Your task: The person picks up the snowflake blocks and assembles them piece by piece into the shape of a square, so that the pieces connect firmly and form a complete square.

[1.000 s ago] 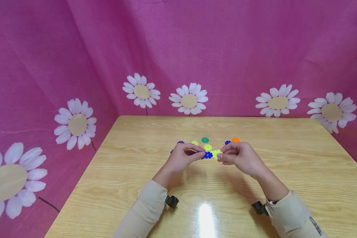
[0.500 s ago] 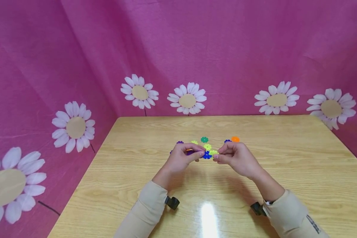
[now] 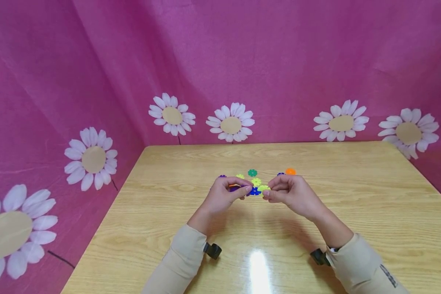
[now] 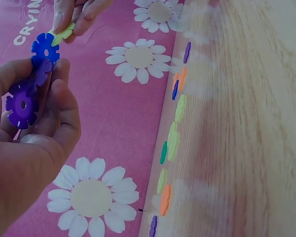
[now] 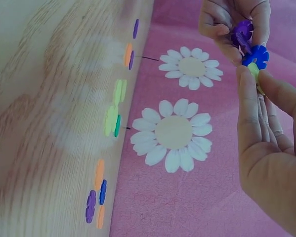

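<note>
Over the wood-grained table (image 3: 316, 228), as the head view has it, two bare hands meet in mid-air: the left hand (image 3: 224, 197) pinches a blue notched disc (image 3: 255, 191) by its edge, and the right hand (image 3: 299, 198) pinches a yellow-green notched disc (image 3: 263, 189) right beside it. Farther back on the tabletop lie a green notched disc (image 3: 252, 172), a loose yellow-green disc (image 3: 256, 181) and an orange disc (image 3: 290, 171); beige sleeves (image 3: 187, 247) cover the forearms, each wrist bears a black camera (image 3: 214, 250), and a magenta cloth (image 3: 279, 61) printed with white daisies (image 3: 341, 122) rises beyond. From the left wrist, the left thumb and fingers are clamped about the blue disc's lower part, with a front purple disc (image 4: 22, 105) facing the lens and a second purple disc (image 4: 43, 74) turned nearly edge-on between the two; the right fingertips grip the yellow-green piece, tilted and touching the blue rim, though whether the slots have engaged I cannot tell. From the right wrist, the right thumb and fingers are closed on the yellow-green disc, seen almost edge-on against the blue, the purple pair lying within the left hand, while on the table a loose purple disc (image 5: 91, 206) sits beside a loose blue disc (image 5: 103, 191)
</note>
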